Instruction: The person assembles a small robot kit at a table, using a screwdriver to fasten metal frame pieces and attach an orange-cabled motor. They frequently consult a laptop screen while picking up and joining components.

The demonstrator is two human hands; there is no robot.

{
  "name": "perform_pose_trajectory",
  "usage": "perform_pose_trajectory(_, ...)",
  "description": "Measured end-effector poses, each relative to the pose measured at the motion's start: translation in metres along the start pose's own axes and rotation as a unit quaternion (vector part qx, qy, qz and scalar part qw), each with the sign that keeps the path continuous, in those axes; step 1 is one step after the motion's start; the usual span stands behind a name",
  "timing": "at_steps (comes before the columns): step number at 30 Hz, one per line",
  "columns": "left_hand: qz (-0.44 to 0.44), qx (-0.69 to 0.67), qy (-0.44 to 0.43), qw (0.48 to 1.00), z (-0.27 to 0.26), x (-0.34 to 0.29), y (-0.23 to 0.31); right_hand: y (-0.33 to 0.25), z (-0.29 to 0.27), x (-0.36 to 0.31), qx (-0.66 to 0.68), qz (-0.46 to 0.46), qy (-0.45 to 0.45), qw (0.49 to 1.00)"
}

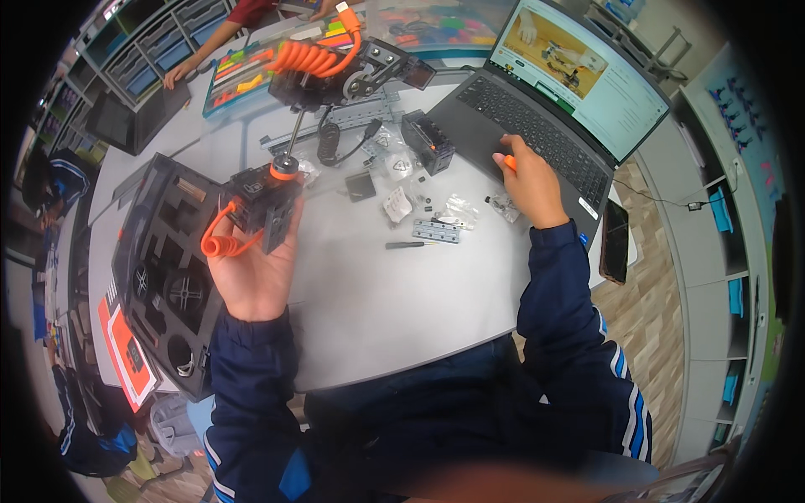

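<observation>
My left hand (260, 272) is closed around the lower block of a black robot arm (264, 197) with orange coiled cables. A metal rod joins this block to the upper section (323, 80), where an orange cable ends in a plug in the air. My right hand (534, 184) is over the palm rest and keyboard edge of an open laptop (482, 117). Its fingers are bent around a small orange piece (511, 163), mostly hidden. Below the laptop's left corner lie a grey perforated plate (437, 231), a small screwdriver (407, 245) and clear plastic bags (459, 211).
A black foam-lined case (180, 251) lies open at the left. Farther back are a black boxy module (428, 141), a grey metal rail (335, 117) and a tray of coloured parts (222, 84). Another person's hand (179, 74) rests there. A phone (615, 241) lies at the right edge.
</observation>
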State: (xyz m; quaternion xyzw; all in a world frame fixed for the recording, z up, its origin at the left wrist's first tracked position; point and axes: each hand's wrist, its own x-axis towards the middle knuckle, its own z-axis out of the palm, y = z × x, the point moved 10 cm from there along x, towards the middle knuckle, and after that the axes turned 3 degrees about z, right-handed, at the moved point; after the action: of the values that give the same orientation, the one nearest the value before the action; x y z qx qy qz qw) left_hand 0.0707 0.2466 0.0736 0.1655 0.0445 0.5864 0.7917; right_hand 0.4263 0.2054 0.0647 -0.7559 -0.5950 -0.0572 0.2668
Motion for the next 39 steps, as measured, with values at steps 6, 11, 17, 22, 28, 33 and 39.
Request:
perform_pose_trajectory(6, -0.011, -0.040, -0.017, 0.999, -0.008, -0.002, -0.003, 0.004, 0.003, -0.005, -0.025, 0.017, -0.014, 0.999)
perform_pose_trajectory(11, -0.044, -0.070, -0.032, 0.996, -0.015, -0.007, -0.014, 0.008, 0.002, -0.006, -0.025, 0.029, -0.006, 0.999)
perform_pose_trajectory(17, -0.054, -0.055, -0.039, 0.996, -0.021, -0.009, -0.021, 0.015, -0.001, -0.007, -0.021, 0.044, 0.004, 0.999)
perform_pose_trajectory(22, -0.037, -0.034, -0.013, 0.999, -0.028, -0.009, -0.020, 0.015, -0.002, -0.007, -0.017, 0.043, 0.005, 0.999)
perform_pose_trajectory(28, -0.034, -0.037, -0.010, 0.999, -0.030, -0.007, -0.019, 0.014, 0.000, -0.008, -0.025, 0.046, -0.008, 0.999)
perform_pose_trajectory(33, -0.030, -0.027, -0.008, 0.999, -0.030, -0.006, -0.019, 0.011, 0.001, -0.007, -0.010, 0.037, -0.006, 0.999)
perform_pose_trajectory(39, -0.036, -0.025, -0.020, 0.999, -0.026, -0.007, -0.021, 0.013, 0.002, -0.007, -0.017, 0.039, -0.008, 0.999)
